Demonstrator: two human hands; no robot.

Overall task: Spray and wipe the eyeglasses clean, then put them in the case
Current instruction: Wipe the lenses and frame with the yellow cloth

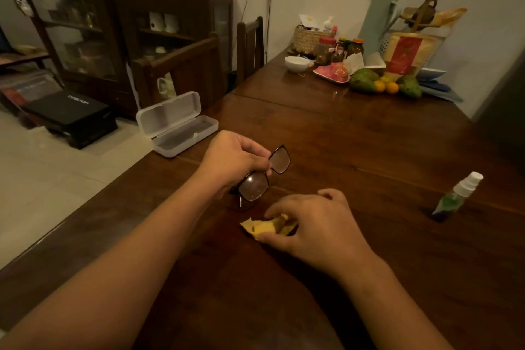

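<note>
- Where I'm at: the left hand [235,156] has the eyeglasses [254,186] pinched around the bridge. Its fingers curl over the top of the frame, just above the table [341,136], with the lenses tilted up toward the camera.
- The right hand [315,221] is closed round a crumpled yellow cloth [264,227] down at the table top, just beside the glasses. I can't tell if the cloth is off the wood yet.
- The spray bottle [457,196] stands upright well off to the right, with nothing touching it. I can't tell from here whether the lenses are wet, so I'm guessing this is the wipe step.
- To do it well, I reckon I want a flat bit of cloth over thumb and forefinger, not a wad. Then I sandwich one lens between them and go gently.
- I'd move the left grip to the rim of whichever lens I'm wiping, so the push doesn't twist the bridge or hinges. Bare fingertips stay off the glass or I just add smears.
- Both lenses, both faces, then a quick look against the light.
- The case [181,129] sits open at the left edge of the table, lid up, near the left hand. It's close to the edge, so I'd set the glasses in rather than drop them.
</note>
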